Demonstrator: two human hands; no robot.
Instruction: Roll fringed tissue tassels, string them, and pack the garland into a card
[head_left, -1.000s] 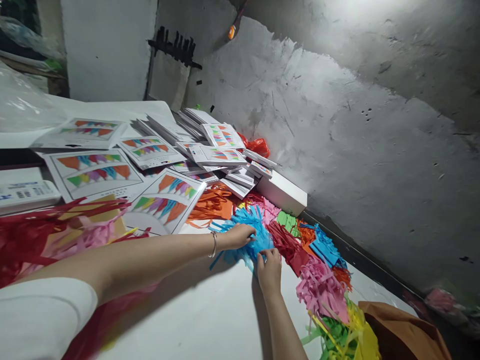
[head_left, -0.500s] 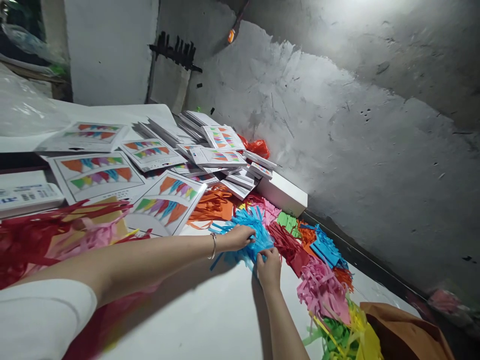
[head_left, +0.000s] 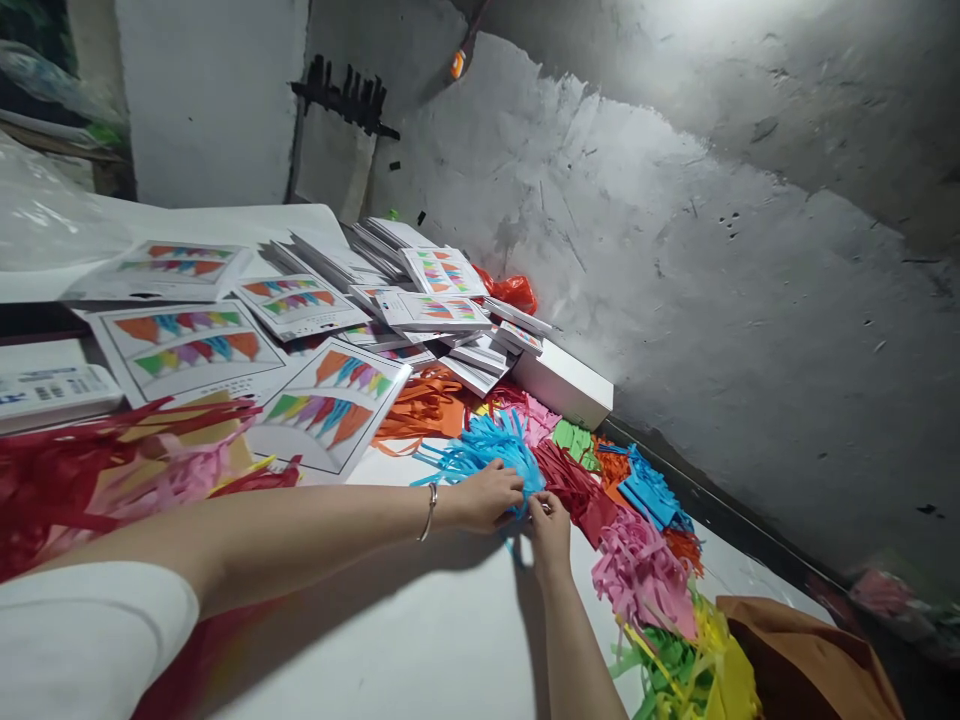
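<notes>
A heap of blue fringed paper tassels [head_left: 484, 448] lies on the white table, with both hands at its near edge. My left hand [head_left: 487, 497], a silver bangle on its wrist, has its fingers curled down onto the blue fringe. Close beside it on the right, my right hand [head_left: 551, 530] pinches a bit of the blue paper between thumb and fingertips. A thin blue strip hangs just below the hands. Dark red tassels [head_left: 574, 490] lie right behind my right hand, and orange tassels [head_left: 420, 408] spread to the far left of the blue heap.
Printed bunting packets [head_left: 326, 410] and stacked cards [head_left: 435, 310] cover the left and back. A white box [head_left: 566, 383] stands by the grey wall. Pink [head_left: 645, 570], yellow [head_left: 724, 650] and green tassels [head_left: 664, 660] line the right side. Red tassels [head_left: 60, 470] are at the left.
My left hand has come slightly toward me and right, its fingers lower over the blue paper. My right hand has shifted a little right. Less blue paper hangs loose beneath them.
</notes>
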